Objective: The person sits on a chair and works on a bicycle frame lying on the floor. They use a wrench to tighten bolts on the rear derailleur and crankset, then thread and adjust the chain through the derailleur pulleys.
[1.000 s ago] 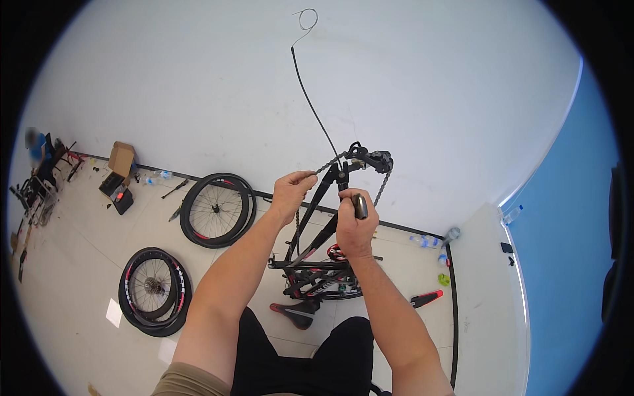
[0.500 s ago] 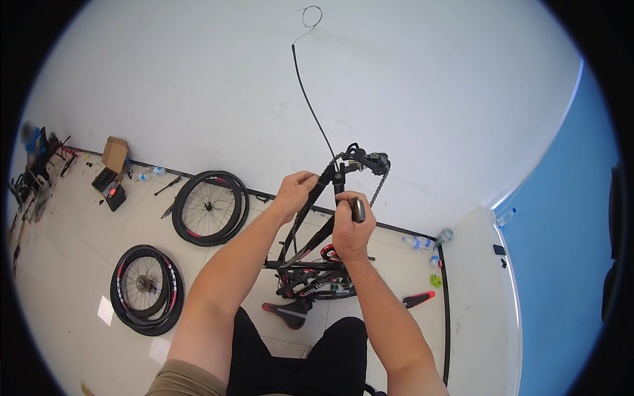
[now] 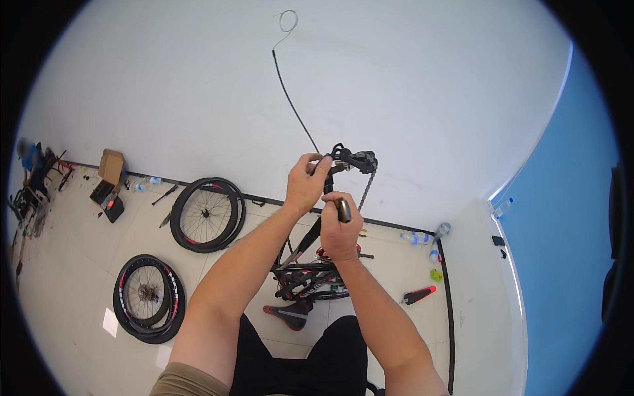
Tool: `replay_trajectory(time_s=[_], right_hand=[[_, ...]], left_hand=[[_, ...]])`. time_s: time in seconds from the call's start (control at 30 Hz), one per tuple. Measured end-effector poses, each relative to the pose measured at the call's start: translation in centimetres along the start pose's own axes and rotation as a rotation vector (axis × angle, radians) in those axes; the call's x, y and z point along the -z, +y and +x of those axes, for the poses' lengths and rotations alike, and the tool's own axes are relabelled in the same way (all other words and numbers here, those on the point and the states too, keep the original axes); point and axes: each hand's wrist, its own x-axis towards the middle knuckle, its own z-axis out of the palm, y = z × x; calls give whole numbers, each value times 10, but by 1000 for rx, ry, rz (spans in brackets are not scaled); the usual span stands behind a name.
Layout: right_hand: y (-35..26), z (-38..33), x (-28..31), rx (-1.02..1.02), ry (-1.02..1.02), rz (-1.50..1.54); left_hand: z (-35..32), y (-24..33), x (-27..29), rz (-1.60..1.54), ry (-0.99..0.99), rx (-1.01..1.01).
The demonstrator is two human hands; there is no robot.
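An upside-down black bicycle frame (image 3: 310,269) stands before me, its saddle (image 3: 290,315) down by the floor. At the raised rear end is a derailleur (image 3: 360,160), with a chain (image 3: 368,190) hanging from it. My left hand (image 3: 306,188) pinches the lower end of a black cable housing (image 3: 291,99) beside the derailleur. A thin bare cable (image 3: 288,21) curls in a loop out of the housing's top. Just below, my right hand (image 3: 341,232) is closed around a dark tool handle with a shiny rounded end (image 3: 343,210); its kind is mostly hidden by the fingers.
Two groups of wheels (image 3: 206,214) lie on the tiled floor at left. Farther back are an open cardboard box (image 3: 111,165) and a person (image 3: 30,153). On the right are plastic bottles (image 3: 415,238) and a red-black item (image 3: 419,295). A white wall (image 3: 198,86) rises behind.
My left hand has moved up and right from beside the frame tube, and its fingers now close at the housing's lower end. My right hand keeps its grip.
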Motion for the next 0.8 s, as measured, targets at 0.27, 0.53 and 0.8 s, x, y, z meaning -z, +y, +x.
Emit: replay_trajectory(time_s=[0.27,0.53,0.8], right_hand=[[-5,-1,-1,15,2,-6],[-4,-2,-2,15,1,-6],[-2,-1,1,20,-2,-26]], left_hand=[[14,-15,27,-241,-80,379],[11,-9,43,-310,-381,352],[10,-10,48,-335,-359,369]])
